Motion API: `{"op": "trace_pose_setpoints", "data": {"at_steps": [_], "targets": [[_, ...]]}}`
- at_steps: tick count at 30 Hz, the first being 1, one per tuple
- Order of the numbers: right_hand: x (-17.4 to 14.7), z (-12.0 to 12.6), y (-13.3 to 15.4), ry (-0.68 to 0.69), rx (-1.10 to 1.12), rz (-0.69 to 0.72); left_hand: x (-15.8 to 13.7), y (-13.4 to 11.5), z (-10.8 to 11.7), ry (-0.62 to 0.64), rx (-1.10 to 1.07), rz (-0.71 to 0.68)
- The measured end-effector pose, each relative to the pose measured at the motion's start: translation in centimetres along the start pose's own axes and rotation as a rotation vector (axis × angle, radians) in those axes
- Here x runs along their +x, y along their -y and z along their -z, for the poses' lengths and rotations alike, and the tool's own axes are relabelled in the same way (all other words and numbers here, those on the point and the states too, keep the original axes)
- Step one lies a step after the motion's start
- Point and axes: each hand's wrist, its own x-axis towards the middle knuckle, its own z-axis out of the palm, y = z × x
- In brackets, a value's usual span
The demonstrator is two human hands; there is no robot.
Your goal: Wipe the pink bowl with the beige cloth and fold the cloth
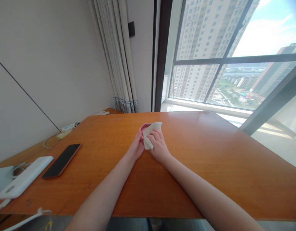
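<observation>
Over the middle of the wooden table, my left hand (pixel 137 146) is closed around the left side of a pink, rounded object (pixel 143 127), perhaps a bowl or cup; only its rim and left edge show. A white cloth or tissue (pixel 148 132) covers much of its front and right side. My right hand (pixel 159 146) presses the white cloth against the pink object, its fingers bent over the cloth. The thumb of the right hand and the underside of the pink object are hidden.
On the left of the table (pixel 109 138) lie a black-screened phone (pixel 62 160) and a white power bank (pixel 26 176) with a cable. A power strip (pixel 69 127) rests by the wall. A curtain (pixel 119 57) hangs behind, and a large window (pixel 222 61) stands at the right.
</observation>
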Motion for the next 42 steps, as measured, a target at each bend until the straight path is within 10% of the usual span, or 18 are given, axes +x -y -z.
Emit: {"op": "trace_pose_setpoints", "data": {"at_steps": [7, 17, 23, 30, 42], "targets": [[0.0, 2.5, -1.2, -0.019, 0.147, 0.141, -0.2, -0.8, 1.3, 0.128, 0.082, 0.290], [-0.2, 0.5, -0.9, 0.049, 0.277, 0.068, 1.1, -0.3, 1.9, -0.103, 0.014, -0.028], [0.7, 1.5, -2.1, -0.356, 0.581, -0.347, 1.1, -1.0, 2.2, -0.229, 0.000, -0.034], [0.9, 0.7, -3.5, -0.257, 0.555, -0.375, 0.2, 0.9, 0.4, -0.146, 0.077, 0.108], [-1.5, -3.5, 1.9, -0.377, 0.529, -0.586, 0.0, 1.8, -0.4, -0.095, 0.056, -0.211]]}}
